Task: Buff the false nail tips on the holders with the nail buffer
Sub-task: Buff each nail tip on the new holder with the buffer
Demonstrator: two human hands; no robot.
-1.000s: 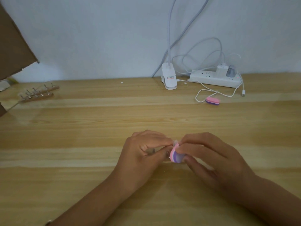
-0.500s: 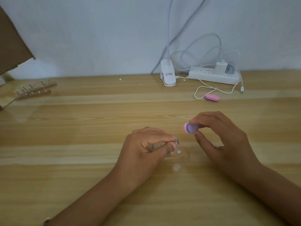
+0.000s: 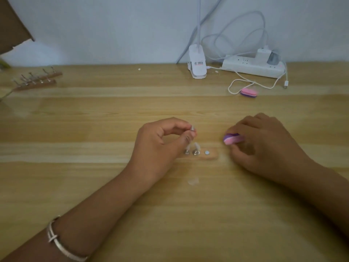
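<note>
Your left hand (image 3: 160,146) pinches a holder (image 3: 192,128) between thumb and forefinger, just above the base (image 3: 212,157). Two tips (image 3: 196,147) stand on the base beside a bare disc (image 3: 207,152). Your right hand (image 3: 264,142) grips the buffer (image 3: 232,139) near the base's right end. A loose tip (image 3: 193,181) lies on the table (image 3: 94,129) near your left wrist.

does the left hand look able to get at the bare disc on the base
Probably yes. The left hand, pinching a holder, is right beside the base, and nothing covers the disc; the right hand with the buffer sits clear to the right.
</note>
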